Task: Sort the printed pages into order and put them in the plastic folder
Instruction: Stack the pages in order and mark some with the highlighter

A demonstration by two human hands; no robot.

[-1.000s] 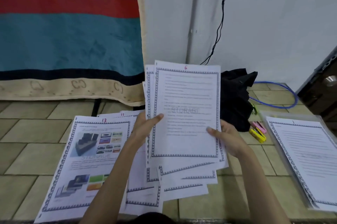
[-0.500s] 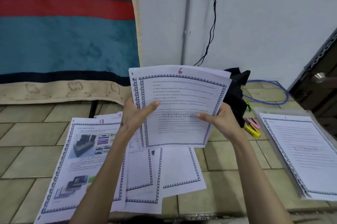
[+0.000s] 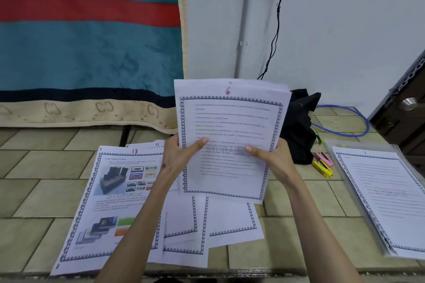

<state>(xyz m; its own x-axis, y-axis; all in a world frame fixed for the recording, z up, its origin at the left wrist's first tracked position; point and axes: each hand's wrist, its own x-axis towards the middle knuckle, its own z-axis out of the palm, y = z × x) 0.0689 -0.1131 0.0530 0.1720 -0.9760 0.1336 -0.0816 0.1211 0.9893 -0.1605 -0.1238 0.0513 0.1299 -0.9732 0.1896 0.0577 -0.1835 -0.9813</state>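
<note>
A small stack of printed pages [image 3: 232, 121], with the sheet marked 6 on top, stands upright in front of me. My left hand [image 3: 178, 157] grips its left edge and my right hand [image 3: 273, 159] grips its right edge, thumbs on the front. Loose pages lie on the tiled floor below: page 13 [image 3: 115, 195] with pictures at the left, page 11 [image 3: 151, 144] peeking out behind it, and other sheets [image 3: 230, 223] fanned under my arms. The clear plastic folder [image 3: 340, 144] lies at the right with page 1 [image 3: 386, 195] showing on it.
A black bag [image 3: 299, 126] sits by the white wall behind the stack. Pink and yellow clips [image 3: 323, 164] lie between it and the folder. A blue cable [image 3: 345, 121] loops on the floor. A teal blanket [image 3: 87, 41] hangs at the left; a dark door [image 3: 404, 107] stands at the right.
The fanned sheets in my hands have been drawn together into one squared stack and raised upright, leaving the rest on the floor. The view has shifted slightly.
</note>
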